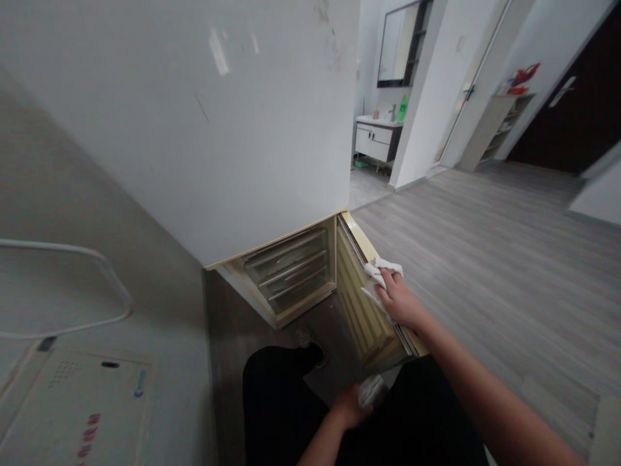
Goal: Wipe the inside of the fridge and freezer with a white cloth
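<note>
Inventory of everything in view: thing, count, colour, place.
large flat panel: 1, white, upper centre
ribbed open door: 1, cream, below panel
drawers: count unclear, translucent, left of cream door
soft cloth: 1, white, on cream door's edge
crumpled wad: 1, pale grey, bottom centre
thin bent loop: 1, white, left
boxy unit: 1, pale, lower left
mirror: 1, dark-framed, upper right
washbasin cabinet: 1, white and dark, below mirror
bottle: 1, green, on washbasin cabinet
shelf unit: 1, pale, upper right
small items: several, mostly red, on shelf unit
lever-handled door: 1, dark, far right
plank floor: 1, grey, right
trousered legs: 2, black, bottom centre
right hand: 1, bare, holding cloth
left hand: 1, bare, holding wad
</note>
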Demonstrator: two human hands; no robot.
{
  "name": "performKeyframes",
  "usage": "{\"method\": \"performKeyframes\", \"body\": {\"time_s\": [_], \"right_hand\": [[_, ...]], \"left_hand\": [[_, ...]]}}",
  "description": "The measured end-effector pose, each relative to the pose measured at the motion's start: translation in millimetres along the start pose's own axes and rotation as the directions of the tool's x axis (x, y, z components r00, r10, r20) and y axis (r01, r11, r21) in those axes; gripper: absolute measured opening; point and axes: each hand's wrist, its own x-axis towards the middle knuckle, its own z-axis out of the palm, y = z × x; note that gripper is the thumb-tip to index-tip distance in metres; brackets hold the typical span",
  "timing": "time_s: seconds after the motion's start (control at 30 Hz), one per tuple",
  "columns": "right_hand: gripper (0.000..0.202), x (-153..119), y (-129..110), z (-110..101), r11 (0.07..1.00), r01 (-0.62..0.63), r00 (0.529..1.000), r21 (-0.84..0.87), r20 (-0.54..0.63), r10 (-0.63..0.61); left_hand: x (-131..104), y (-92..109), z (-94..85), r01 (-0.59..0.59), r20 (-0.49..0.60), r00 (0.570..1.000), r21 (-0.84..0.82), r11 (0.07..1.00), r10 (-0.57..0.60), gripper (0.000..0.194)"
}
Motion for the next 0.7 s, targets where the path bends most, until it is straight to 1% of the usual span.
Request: {"method": "performKeyframes", "body": {"time_s": [0.1,0.17,0.3,0.4,0.47,0.57,0.63,0.7], "right_hand": [[0.06,4,5,1,1.0,0.023,1.0,0.007,-0.017,-0.023],[0.06,6,8,1,1.0,0.024,0.999,0.003,-0.032,-0.024],[0.06,8,9,2,1.0,0.009,0.999,0.016,-0.036,-0.009],[0.061,9,10,0,0.999,0.018,0.999,0.04,-0.03,-0.017],[0.062,9,11,-3,0.997,0.021,1.0,0.068,-0.022,-0.019],[0.062,9,10,-3,0.992,0.017,1.0,0.123,-0.016,-0.016],[0.061,8,8,2,0.984,0.021,0.999,0.174,-0.037,-0.014],[0.058,7,1,12,0.97,0.044,0.996,0.238,-0.083,-0.025]], "left_hand": [[-8,-7,1.5,0.013,-0.011,1.0,0.014,1.0,-0.013,0.076],[-7,-7,1.9,0.031,-0.012,0.999,0.028,0.999,-0.031,0.077],[7,5,4.5,0.111,0.003,0.994,0.062,0.992,-0.111,0.08],[17,17,8.8,0.158,-0.009,0.987,0.057,0.986,-0.158,0.082],[19,22,12.5,0.175,-0.006,0.985,0.036,0.984,-0.175,0.088],[17,26,21.7,0.196,0.02,0.98,-0.021,0.98,-0.196,0.105],[14,28,30.5,0.213,0.028,0.977,-0.079,0.974,-0.211,0.109],[9,30,37.8,0.182,0.008,0.983,-0.156,0.971,-0.183,0.111]]}}
